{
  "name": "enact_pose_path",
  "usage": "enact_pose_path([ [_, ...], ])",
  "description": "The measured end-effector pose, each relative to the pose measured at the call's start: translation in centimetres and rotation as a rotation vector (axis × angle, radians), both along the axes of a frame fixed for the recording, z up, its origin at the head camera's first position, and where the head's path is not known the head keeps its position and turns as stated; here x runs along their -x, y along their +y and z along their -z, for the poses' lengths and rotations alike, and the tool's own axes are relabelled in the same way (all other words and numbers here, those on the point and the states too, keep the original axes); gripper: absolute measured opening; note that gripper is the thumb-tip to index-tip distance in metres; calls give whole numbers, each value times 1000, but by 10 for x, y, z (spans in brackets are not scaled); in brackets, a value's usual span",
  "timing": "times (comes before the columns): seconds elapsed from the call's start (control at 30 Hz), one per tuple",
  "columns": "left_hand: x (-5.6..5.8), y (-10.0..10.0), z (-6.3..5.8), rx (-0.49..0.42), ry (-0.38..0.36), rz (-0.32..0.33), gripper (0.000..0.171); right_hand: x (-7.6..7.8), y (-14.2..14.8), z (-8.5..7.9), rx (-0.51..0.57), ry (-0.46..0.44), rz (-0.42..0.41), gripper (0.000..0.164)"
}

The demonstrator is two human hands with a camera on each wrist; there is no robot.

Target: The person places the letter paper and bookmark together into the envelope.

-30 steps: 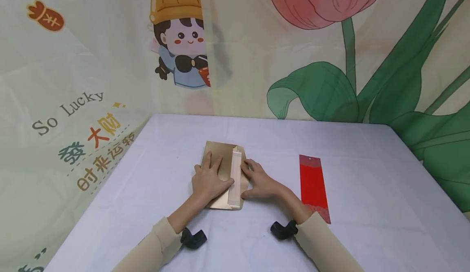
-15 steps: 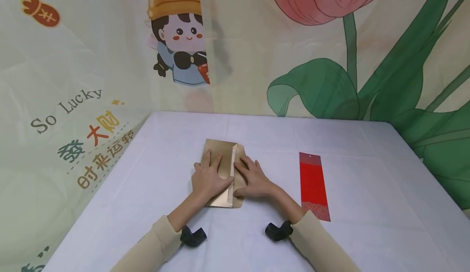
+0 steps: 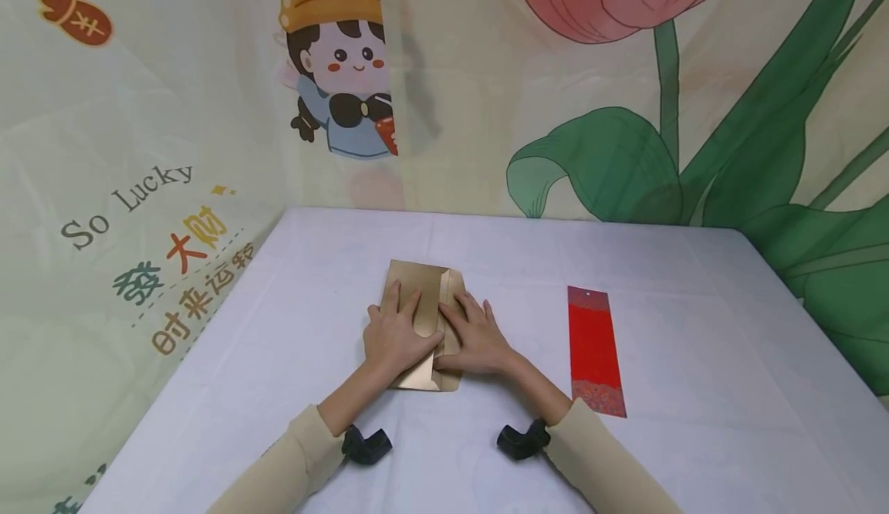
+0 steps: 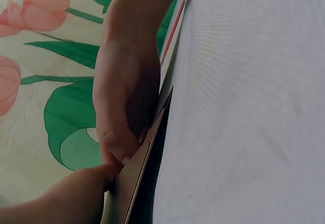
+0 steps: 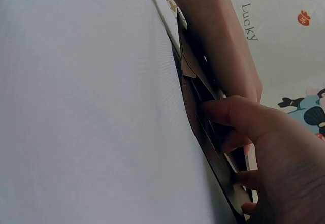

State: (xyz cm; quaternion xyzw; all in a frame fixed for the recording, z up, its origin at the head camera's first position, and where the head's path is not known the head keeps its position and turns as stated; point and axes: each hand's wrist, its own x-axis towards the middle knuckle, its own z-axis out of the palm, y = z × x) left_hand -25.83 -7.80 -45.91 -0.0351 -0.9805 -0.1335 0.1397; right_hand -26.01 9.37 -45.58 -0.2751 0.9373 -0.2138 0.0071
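A gold paper envelope [image 3: 421, 273] lies on the white table, its flap [image 3: 455, 282] spread to the right. My left hand [image 3: 393, 343] rests on the envelope's body with fingers spread, thumb by the opening edge. At the flap side, my right hand [image 3: 481, 342] presses with extended fingers, thumb and fingertips right at the opening. The right wrist view shows the thumb [image 5: 231, 113] reaching over the flap to the dark gap of the envelope [image 5: 189, 64]. A pale strip seen earlier is hidden inside or under the hands.
To the right lies a long red card [image 3: 595, 344] with a small hole at its top and patterned ends. Black camera mounts [image 3: 524, 438] sit on both wrists. A printed cloth [image 3: 458, 113] hangs behind the table [image 3: 333, 259].
My right hand has moved left toward the envelope's opening, and the pale strip has slid left out of sight beneath the gold panel. My left hand stays in place.
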Motion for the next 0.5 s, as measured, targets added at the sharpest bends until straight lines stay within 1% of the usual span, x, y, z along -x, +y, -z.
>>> enact_pose_path([
  [0.23,0,0,0,16,1,-2,86,-2,-1,-2,11,-1,-1,89],
  [0.5,0,0,-2,-6,-14,-7,86,-2,0,0,6,35,-1,87],
])
